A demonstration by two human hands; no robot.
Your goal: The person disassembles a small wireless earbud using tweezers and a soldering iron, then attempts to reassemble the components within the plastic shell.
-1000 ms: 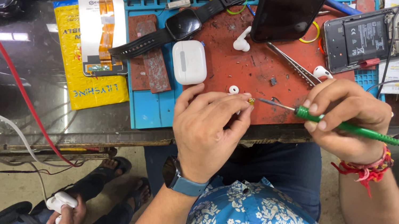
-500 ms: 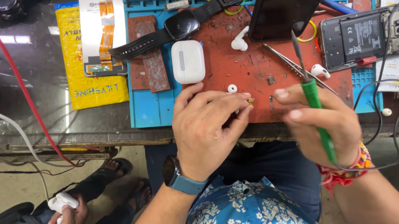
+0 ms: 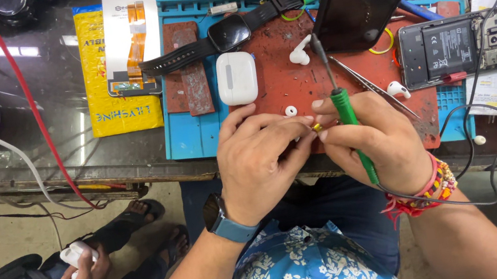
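Head view of a repair bench. The left hand (image 3: 259, 161) and right hand (image 3: 378, 141) meet at centre frame, fingertips closed together on a small yellow part (image 3: 316, 127) held just above the near edge of the red work mat (image 3: 279, 84). The right hand also grips a green-handled screwdriver (image 3: 349, 123), its shaft pointing toward the top of the frame and its tip clear of the part. Done well, such pinch work wants both wrists braced on the bench edge and the part kept over the mat, so that a slip drops it there and not to the floor. Just beyond the fingers lie a white ear tip (image 3: 290, 111) and, further up, a white earbud case (image 3: 237, 77); an opened phone (image 3: 462, 46) sits at right.
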